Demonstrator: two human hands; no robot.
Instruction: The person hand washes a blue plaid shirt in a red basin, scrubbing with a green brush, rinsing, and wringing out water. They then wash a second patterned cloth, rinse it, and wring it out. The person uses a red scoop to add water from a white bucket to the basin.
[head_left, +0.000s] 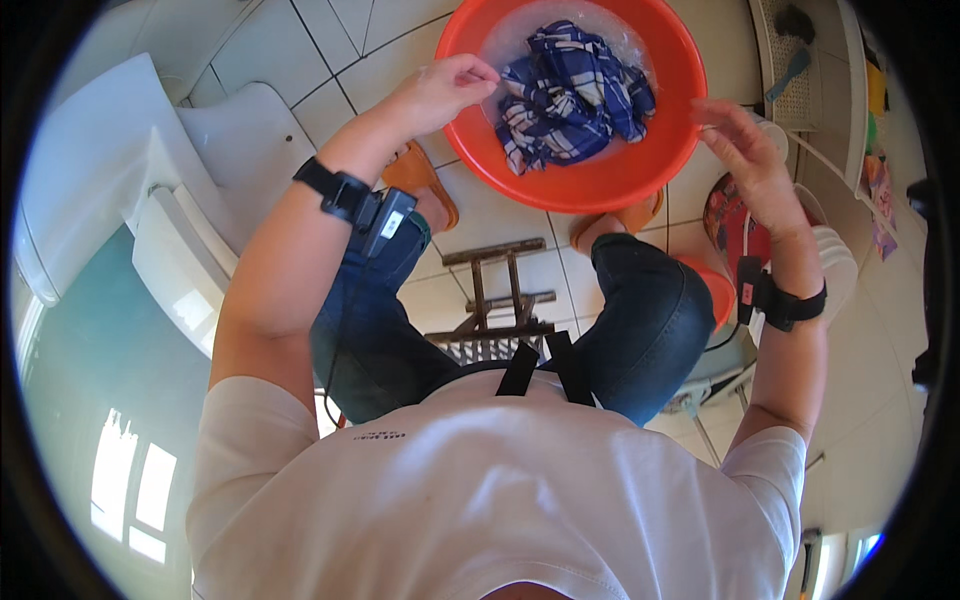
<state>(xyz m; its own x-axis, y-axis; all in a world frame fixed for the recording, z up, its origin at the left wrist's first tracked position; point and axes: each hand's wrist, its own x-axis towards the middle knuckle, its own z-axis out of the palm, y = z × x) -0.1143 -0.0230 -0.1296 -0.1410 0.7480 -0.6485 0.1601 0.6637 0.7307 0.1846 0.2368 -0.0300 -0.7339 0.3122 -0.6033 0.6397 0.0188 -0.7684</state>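
A red plastic basin (495, 176) stands on the floor before me. Inside it, a bunched blue-and-white plaid cloth (574, 97) lies in sudsy water (495, 45). My left hand (442, 90) hovers over the basin's left rim, its fingers curled and the thumb slightly apart from them. Its fingertips come close to the cloth's left edge; whether they touch it is unclear, and no cloth shows between them. At the right rim, my right hand (750, 154) has its fingers apart and nothing in them. Both wrists carry black strapped devices.
Below me is a low wooden seat frame (495, 292), between my legs in orange slippers (420, 180). A patterned red bucket (727, 217) and a white bucket (836, 262) stand at right, near a shelf (795, 112) holding a brush (787, 75). White fixtures (240, 150) line the left.
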